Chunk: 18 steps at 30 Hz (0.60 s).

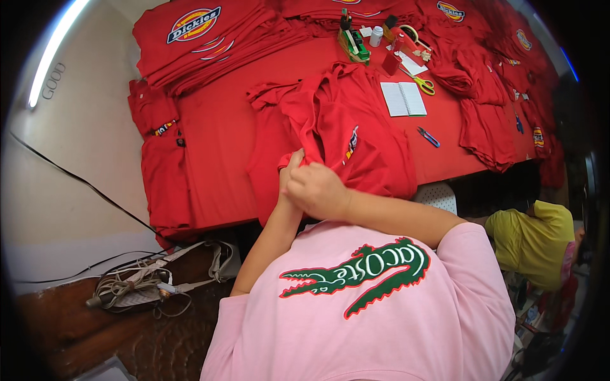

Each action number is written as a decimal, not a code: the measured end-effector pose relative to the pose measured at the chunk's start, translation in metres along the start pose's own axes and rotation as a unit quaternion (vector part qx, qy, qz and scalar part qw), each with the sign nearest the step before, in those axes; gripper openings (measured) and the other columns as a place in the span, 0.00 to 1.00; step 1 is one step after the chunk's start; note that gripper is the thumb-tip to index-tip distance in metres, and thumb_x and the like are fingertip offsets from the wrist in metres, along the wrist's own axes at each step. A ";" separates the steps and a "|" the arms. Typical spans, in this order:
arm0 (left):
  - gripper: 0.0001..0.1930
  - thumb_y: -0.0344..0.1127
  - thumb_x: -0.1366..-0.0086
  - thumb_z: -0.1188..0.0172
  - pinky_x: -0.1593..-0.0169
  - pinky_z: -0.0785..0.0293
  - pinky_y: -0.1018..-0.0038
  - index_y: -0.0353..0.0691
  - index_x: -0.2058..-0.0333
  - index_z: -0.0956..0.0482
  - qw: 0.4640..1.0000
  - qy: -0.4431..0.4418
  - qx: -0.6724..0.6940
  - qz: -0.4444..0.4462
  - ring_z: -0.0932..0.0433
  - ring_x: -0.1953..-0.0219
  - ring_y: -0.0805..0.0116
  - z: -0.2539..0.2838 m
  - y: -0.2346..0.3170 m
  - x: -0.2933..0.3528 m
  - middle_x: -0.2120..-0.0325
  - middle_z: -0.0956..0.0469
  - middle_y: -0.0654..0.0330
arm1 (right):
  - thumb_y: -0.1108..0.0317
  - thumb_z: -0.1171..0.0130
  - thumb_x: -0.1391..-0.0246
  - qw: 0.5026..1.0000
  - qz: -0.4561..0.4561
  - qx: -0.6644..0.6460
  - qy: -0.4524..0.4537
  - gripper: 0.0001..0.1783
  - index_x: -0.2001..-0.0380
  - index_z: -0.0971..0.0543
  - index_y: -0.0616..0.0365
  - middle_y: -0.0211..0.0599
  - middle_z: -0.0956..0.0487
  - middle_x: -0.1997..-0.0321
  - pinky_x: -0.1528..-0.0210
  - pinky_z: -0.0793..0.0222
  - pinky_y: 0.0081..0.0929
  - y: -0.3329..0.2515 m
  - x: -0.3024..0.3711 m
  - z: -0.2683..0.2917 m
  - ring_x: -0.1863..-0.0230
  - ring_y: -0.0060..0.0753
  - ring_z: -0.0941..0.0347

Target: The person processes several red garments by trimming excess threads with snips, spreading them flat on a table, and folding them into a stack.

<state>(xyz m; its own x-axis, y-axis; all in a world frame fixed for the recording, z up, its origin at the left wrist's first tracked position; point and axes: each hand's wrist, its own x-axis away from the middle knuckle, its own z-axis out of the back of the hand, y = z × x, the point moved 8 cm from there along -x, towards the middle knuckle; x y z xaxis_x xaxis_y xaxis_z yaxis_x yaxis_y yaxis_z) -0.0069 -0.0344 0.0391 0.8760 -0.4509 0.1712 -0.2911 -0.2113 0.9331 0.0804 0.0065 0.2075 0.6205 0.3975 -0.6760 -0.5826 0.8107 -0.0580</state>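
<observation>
Red-draped table fills much of my remote feed. I see the left hand with its fingers closed on a fold of the red shirt, bunched at the table's near middle; the right hand overlaps the left, and I can't tell whether its fingers hold anything. Beyond lie blue snips, an open notebook, yellow scissors and stacked red garments

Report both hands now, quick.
Left hand: closed, gripping the red shirt.
Right hand: curled closed by the left; whether it holds fabric cannot be told.
</observation>
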 end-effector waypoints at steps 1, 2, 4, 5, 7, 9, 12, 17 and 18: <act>0.16 0.47 0.26 0.46 0.60 0.22 0.68 0.40 0.54 0.20 0.952 -0.052 0.289 0.083 0.19 0.63 0.69 -0.006 -0.028 -0.008 0.64 0.17 0.63 | 0.64 0.39 0.51 0.999 0.001 -0.002 0.033 0.09 0.68 0.20 0.55 0.42 0.21 0.67 0.66 0.29 0.37 0.025 0.010 -0.010 0.69 0.33 0.23; 0.17 0.45 0.25 0.49 0.52 0.22 0.67 0.38 0.50 0.20 0.964 0.139 0.150 0.168 0.18 0.56 0.67 -0.023 -0.003 0.008 0.58 0.17 0.59 | 0.63 0.39 0.48 0.995 -0.100 0.017 -0.018 0.08 0.69 0.19 0.56 0.40 0.20 0.67 0.65 0.28 0.37 0.071 0.026 -0.029 0.68 0.35 0.22; 0.21 0.46 0.23 0.52 0.42 0.24 0.65 0.34 0.48 0.22 0.962 0.038 0.242 0.121 0.19 0.48 0.63 -0.045 0.020 0.007 0.50 0.19 0.54 | 0.57 0.41 0.38 0.916 -0.389 -0.097 -0.006 0.16 0.72 0.20 0.60 0.38 0.20 0.72 0.67 0.30 0.37 0.151 0.053 -0.041 0.71 0.41 0.24; 0.22 0.48 0.23 0.53 0.40 0.24 0.65 0.34 0.47 0.22 0.957 0.007 0.263 0.118 0.19 0.47 0.61 -0.049 0.035 0.008 0.48 0.19 0.52 | 0.52 0.42 0.33 0.826 -0.462 -0.323 -0.012 0.25 0.75 0.22 0.65 0.31 0.23 0.79 0.69 0.33 0.32 0.168 0.060 -0.058 0.75 0.33 0.29; 0.23 0.48 0.23 0.52 0.40 0.24 0.65 0.33 0.46 0.23 0.941 -0.048 0.307 0.132 0.19 0.47 0.61 -0.053 0.066 0.017 0.48 0.19 0.51 | 0.52 0.41 0.32 0.762 -0.445 -0.470 0.019 0.25 0.76 0.21 0.63 0.21 0.27 0.80 0.69 0.37 0.26 0.163 0.054 -0.046 0.75 0.18 0.35; 0.23 0.47 0.24 0.50 0.40 0.24 0.64 0.32 0.45 0.23 0.931 -0.088 0.330 0.129 0.19 0.47 0.61 -0.056 0.085 0.019 0.47 0.19 0.51 | 0.55 0.40 0.33 0.697 -0.481 -0.532 -0.007 0.23 0.76 0.21 0.62 0.18 0.27 0.78 0.69 0.38 0.22 0.167 0.061 -0.037 0.72 0.12 0.36; 0.21 0.44 0.25 0.45 0.41 0.23 0.66 0.32 0.45 0.23 0.938 -0.093 0.313 0.117 0.19 0.47 0.62 -0.050 0.085 0.024 0.47 0.19 0.51 | 0.59 0.37 0.34 0.672 -0.476 -0.566 -0.047 0.19 0.76 0.20 0.60 0.17 0.28 0.77 0.69 0.39 0.19 0.160 0.060 -0.019 0.72 0.10 0.38; 0.19 0.41 0.29 0.38 0.41 0.23 0.70 0.33 0.47 0.21 0.988 -0.062 0.107 0.088 0.19 0.48 0.67 -0.056 0.081 0.026 0.49 0.18 0.54 | 0.61 0.35 0.36 0.783 -0.414 -0.464 -0.027 0.16 0.75 0.22 0.59 0.20 0.30 0.78 0.66 0.38 0.23 0.166 0.047 0.008 0.72 0.15 0.37; 0.19 0.42 0.28 0.38 0.42 0.23 0.70 0.33 0.47 0.21 0.990 -0.049 0.108 0.076 0.18 0.49 0.68 -0.058 0.082 0.024 0.49 0.18 0.55 | 0.61 0.35 0.36 0.823 -0.386 -0.417 0.006 0.16 0.75 0.22 0.59 0.23 0.30 0.79 0.67 0.38 0.24 0.170 0.042 0.015 0.73 0.18 0.37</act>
<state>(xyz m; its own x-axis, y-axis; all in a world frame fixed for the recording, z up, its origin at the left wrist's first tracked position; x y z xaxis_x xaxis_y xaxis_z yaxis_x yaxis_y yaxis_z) 0.0124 -0.0121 0.1382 0.7771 -0.5720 0.2627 -0.5010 -0.3095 0.8082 0.0156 0.1670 0.1800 0.9723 -0.1058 -0.2082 -0.1780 0.2419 -0.9538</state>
